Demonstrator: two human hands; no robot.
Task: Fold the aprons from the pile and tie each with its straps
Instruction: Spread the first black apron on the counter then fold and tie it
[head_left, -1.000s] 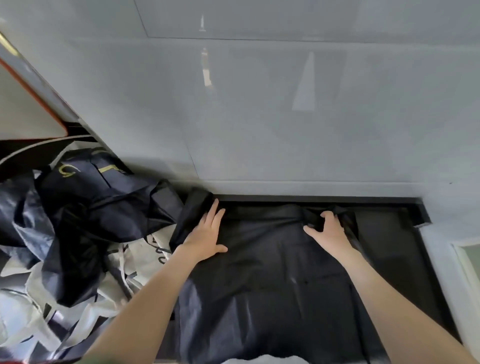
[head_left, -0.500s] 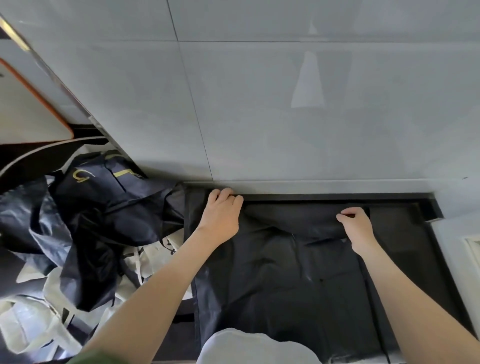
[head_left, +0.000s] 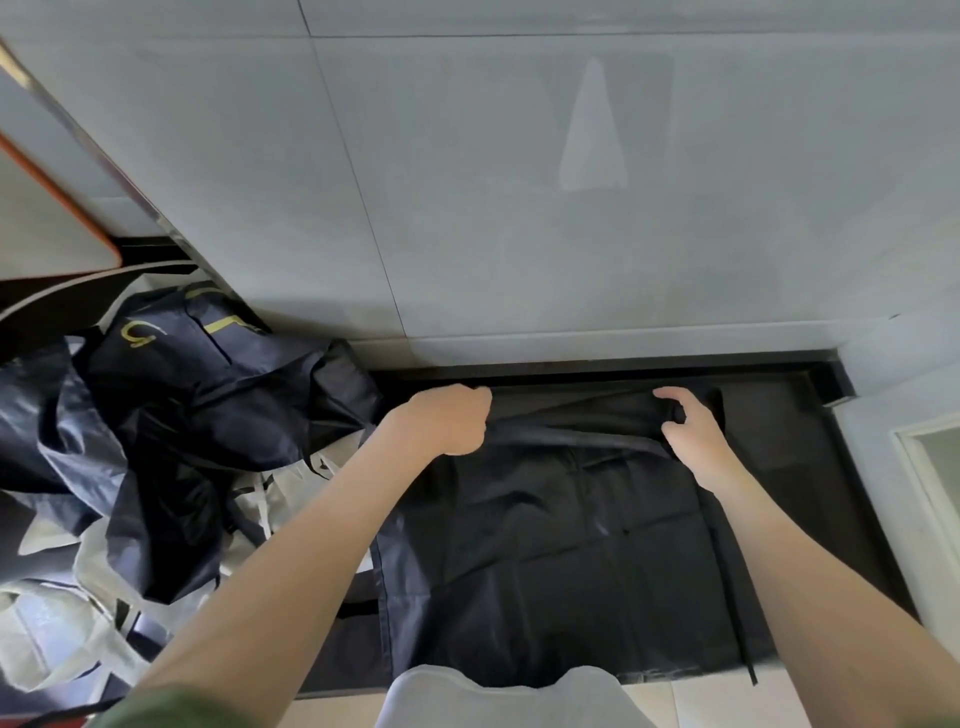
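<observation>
A black apron (head_left: 550, 545) lies spread flat on the dark counter (head_left: 779, 431) in front of me. My left hand (head_left: 447, 423) grips its far edge at the left, fingers curled round the cloth. My right hand (head_left: 691, 426) pinches the same far edge at the right, lifting a fold a little off the counter. A thin black strap (head_left: 727, 582) runs down the apron's right side to the counter's front edge. A pile of dark aprons (head_left: 171, 431) with pale straps lies to the left.
A grey tiled wall (head_left: 519, 182) rises right behind the counter. A white frame (head_left: 930, 467) borders the counter on the right. At the far left stands a pale board with an orange edge (head_left: 47, 218). Pale bags or cloths (head_left: 67, 629) lie under the pile.
Both hands went from lying flat on the apron to gripping its far edge near the wall. That edge is now raised into a fold between them.
</observation>
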